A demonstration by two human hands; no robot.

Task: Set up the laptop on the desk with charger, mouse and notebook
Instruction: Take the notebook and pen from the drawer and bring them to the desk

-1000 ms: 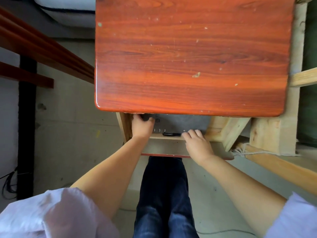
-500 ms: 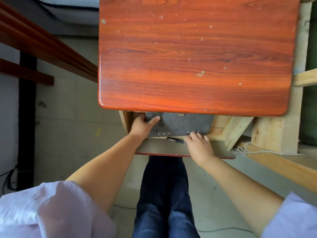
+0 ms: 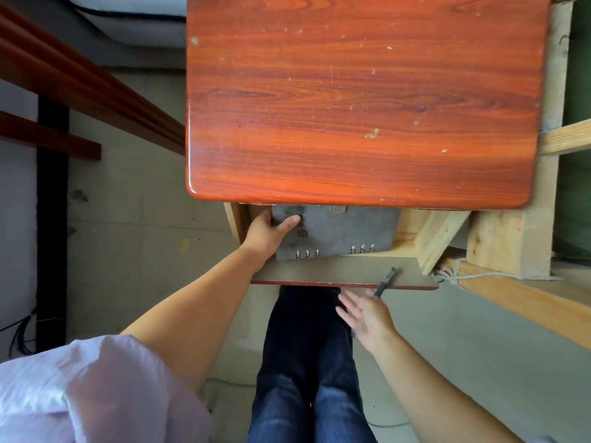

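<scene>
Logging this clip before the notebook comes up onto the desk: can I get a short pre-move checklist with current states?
1. Left hand grips grey ring-bound notebook: ok.
2. Notebook clear of the desk overhang: not ok, far edge is under the desk top.
3. Landing area on desk top free: ok.
4. Pen secured: not ok, blurred, loose at the shelf edge.
5. Right hand holding anything: cannot tell, blurred, fingers spread.

A home room: red wooden desk (image 3: 361,100), mattress (image 3: 128,8), concrete floor (image 3: 134,225).
</scene>
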